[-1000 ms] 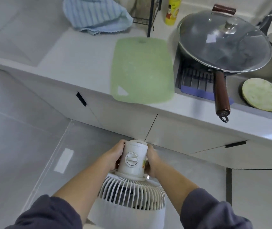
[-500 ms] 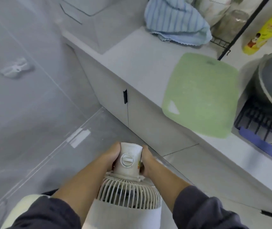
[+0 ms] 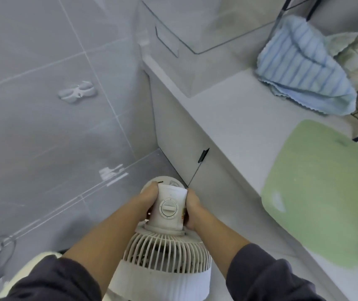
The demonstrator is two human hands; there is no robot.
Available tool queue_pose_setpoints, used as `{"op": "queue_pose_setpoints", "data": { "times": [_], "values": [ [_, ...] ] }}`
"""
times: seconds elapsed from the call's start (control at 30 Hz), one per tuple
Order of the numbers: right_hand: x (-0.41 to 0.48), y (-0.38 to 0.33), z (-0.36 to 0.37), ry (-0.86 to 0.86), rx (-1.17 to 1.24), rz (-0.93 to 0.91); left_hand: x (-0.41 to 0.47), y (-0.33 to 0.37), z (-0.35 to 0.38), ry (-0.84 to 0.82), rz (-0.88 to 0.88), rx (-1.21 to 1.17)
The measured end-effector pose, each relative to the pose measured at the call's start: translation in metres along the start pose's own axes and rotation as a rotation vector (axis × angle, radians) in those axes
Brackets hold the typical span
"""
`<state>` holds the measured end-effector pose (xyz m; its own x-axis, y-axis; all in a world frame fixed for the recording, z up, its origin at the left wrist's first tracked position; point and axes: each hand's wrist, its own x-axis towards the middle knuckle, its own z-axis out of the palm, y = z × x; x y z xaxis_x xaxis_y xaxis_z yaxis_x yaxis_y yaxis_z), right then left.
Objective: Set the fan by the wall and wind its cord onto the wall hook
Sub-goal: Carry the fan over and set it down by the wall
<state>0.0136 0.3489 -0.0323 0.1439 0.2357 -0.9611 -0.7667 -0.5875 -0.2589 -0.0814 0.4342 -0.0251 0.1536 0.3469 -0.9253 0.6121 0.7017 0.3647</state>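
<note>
A white fan (image 3: 169,240) with a ribbed grille and a round dial on its motor housing is held low in the middle of the view. My left hand (image 3: 149,197) grips the housing's left side and my right hand (image 3: 192,208) grips its right side. The fan's round base (image 3: 167,181) shows beyond my fingers, above the floor near the corner. A white wall hook (image 3: 77,92) sits on the grey tiled wall at upper left. The cord is hidden.
A grey counter (image 3: 239,118) runs along the right, with cabinet doors (image 3: 180,148) below. On it lie a green cutting board (image 3: 323,192) and a blue striped cloth (image 3: 304,70). A second fitting with a dark loop (image 3: 0,250) is on the wall at lower left.
The view has swung left from the sink and pan toward the tiled wall and corner. Both hands keep their grip on the fan housing, and the fan's base has come into sight.
</note>
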Motion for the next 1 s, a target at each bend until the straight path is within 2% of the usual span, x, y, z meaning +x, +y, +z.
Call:
{"op": "queue_pose_setpoints", "data": {
  "times": [0.2,0.5,0.67,1.0],
  "values": [
    [0.025,-0.033,0.035,-0.027,-0.018,-0.003,0.021,0.03,-0.028,0.025,-0.018,-0.131],
    [0.048,-0.086,0.076,-0.047,-0.168,-0.005,0.043,0.078,-0.048,0.044,-0.037,-0.258],
    [0.062,-0.109,0.097,-0.014,-0.16,-0.037,0.051,0.106,-0.06,0.074,-0.096,-0.274],
    [0.107,-0.134,0.139,0.072,-0.111,-0.023,0.089,0.148,-0.098,-0.02,-0.094,-0.19]
  ]
}}
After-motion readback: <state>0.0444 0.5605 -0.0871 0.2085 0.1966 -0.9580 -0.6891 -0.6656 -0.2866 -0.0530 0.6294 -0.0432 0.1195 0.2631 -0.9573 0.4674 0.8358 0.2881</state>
